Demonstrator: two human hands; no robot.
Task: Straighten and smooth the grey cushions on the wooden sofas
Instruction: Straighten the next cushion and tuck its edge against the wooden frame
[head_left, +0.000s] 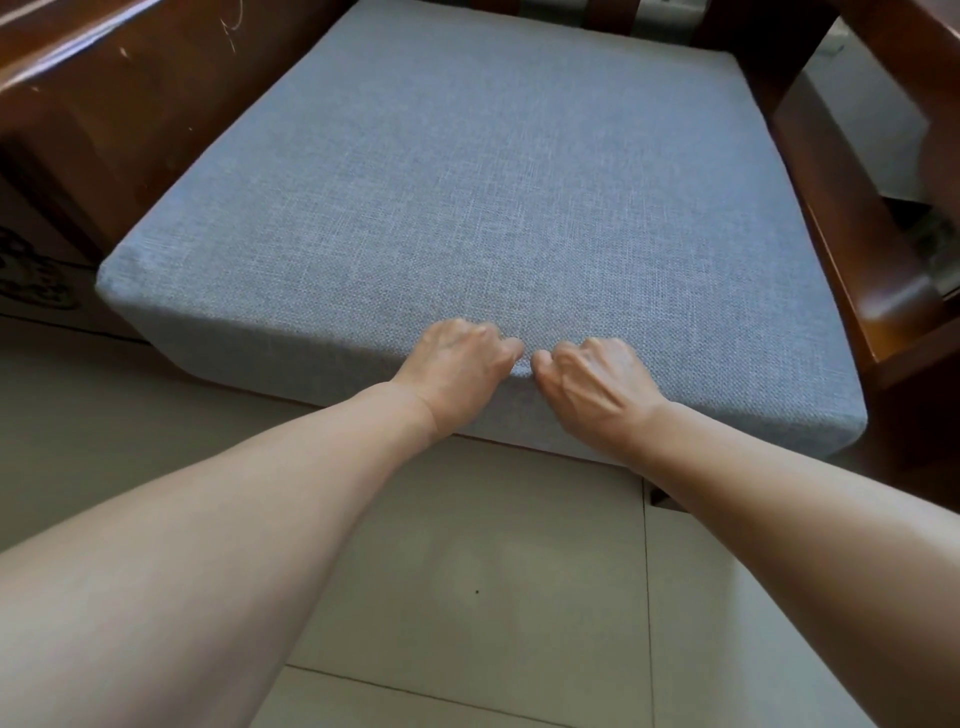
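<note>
Wooden armrest (130, 119), left of frame: dark, scuffed, with the cushion's left edge lying close along it.

Grey cushion (467, 197): sits in the seat of the wooden sofa, filling the space between the two arms. The front edge overhangs the seat rail toward the tiled floor (467, 597). The top face looks flat, with no obvious wrinkles. The front left corner is slightly rounded.

Left hand (457, 364): at the middle of the front edge, fingers curled over the top seam, knuckles up. It appears to grip the fabric at the edge; whether it pinches cloth or only presses, I cannot tell for certain.

Right hand (592, 379): just beside the left, almost touching it, in the same curled hold on the front edge. A small pucker of fabric shows between the two thumbs.

Right armrest (852, 218): open-framed, with the cushion's right edge near it.

Judgement on the step: the hands are placed to tug or seat the front edge. To do this well, spread the hands apart along the edge so the pull is even; a centre-only grip risks bunching the cover where the pucker already sits. Keep the edge parallel to the seat rail, then flatten the palms and sweep outward to clear the crease. Check that both side gaps match.
</note>
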